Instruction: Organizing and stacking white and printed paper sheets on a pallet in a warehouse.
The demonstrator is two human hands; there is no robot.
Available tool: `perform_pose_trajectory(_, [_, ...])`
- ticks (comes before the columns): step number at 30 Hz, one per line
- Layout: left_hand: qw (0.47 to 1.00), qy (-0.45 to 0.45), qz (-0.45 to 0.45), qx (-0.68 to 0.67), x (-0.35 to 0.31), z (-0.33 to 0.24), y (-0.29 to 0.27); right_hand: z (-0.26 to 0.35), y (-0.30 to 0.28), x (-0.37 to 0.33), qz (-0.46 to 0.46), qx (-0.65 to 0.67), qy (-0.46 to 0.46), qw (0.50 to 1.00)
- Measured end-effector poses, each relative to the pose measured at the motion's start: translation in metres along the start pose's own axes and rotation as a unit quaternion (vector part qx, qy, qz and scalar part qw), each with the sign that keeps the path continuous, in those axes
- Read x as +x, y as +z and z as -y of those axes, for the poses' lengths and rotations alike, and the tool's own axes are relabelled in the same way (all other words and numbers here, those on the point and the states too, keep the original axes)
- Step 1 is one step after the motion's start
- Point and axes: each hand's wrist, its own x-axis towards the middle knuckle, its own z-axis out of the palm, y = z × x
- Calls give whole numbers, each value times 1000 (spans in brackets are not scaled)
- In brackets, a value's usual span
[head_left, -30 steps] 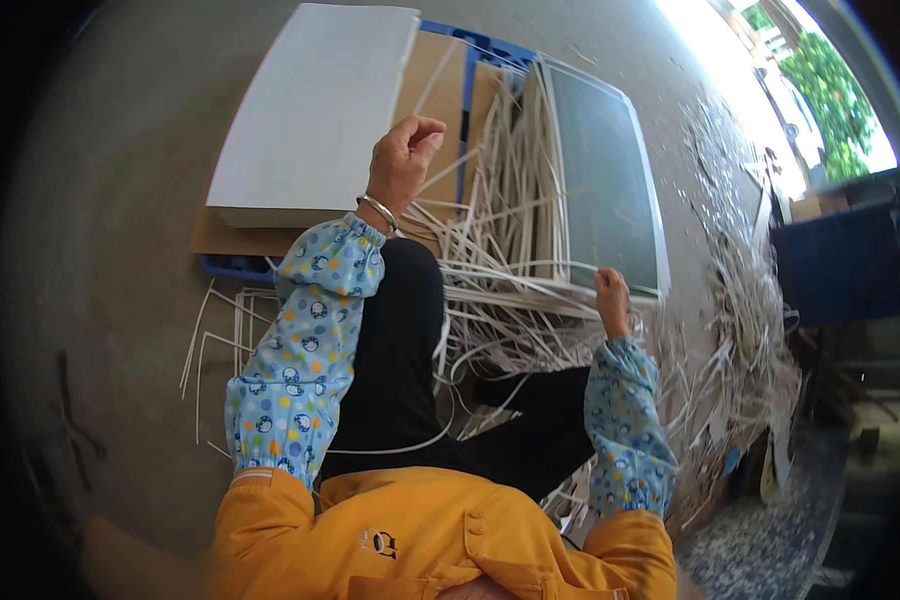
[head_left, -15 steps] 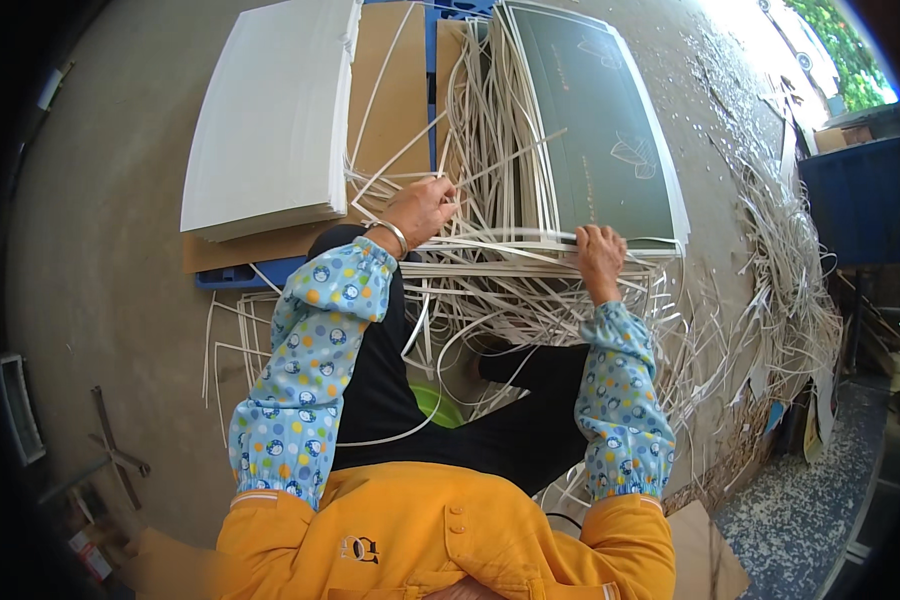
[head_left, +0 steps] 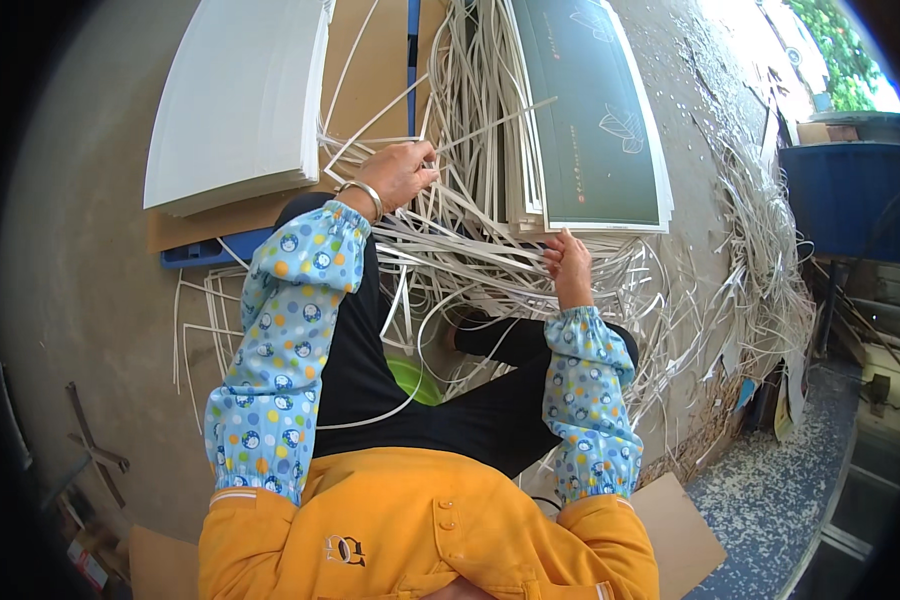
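A stack of green printed sheets (head_left: 600,120) with white edges lies at the right, and many narrow white paper strips (head_left: 480,120) hang and pile along its left and near sides. My left hand (head_left: 400,172), wearing a bangle, is closed beside the strips. A pale strip (head_left: 505,123) runs from its fingers toward the green stack. At the near edge of that stack is my right hand (head_left: 570,265), its fingers bent together and a fingertip touching the border of the top sheet. What lies inside its fingers is hidden.
A tall stack of white sheets (head_left: 235,95) stands at the left on brown cardboard (head_left: 370,80) over a blue pallet (head_left: 195,255). Loose strips tangle in front of my legs, near a green round container (head_left: 410,380). Waste strips (head_left: 760,220) heap at the right by a blue bin (head_left: 845,200).
My right hand has come down to the near edge of the green stack, and the long strip it touched there is gone from that edge. The view has shifted slightly.
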Motion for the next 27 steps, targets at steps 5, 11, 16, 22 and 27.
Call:
perform_pose_trajectory(5, [999, 32, -38, -8, 2, 15, 6, 10, 0, 14, -44, 14, 32, 998])
perform_pose_trajectory(11, [999, 25, -45, 3, 0, 23, 3, 36, 11, 4, -25, 13, -34, 999])
perform_pose_trajectory(16, [1000, -5, -9, -8, 0, 8, -1, 23, 24, 14, -33, -27, 18, 999])
perform_pose_trajectory(22, [1000, -19, 9, -1, 0, 5, -5, 7, 14, 36, -95, 118, -39, 988])
perform_pose_trajectory(27, [1000, -20, 4, -5, 1, 8, -3, 11, 6, 46, -104, 234, -17, 967])
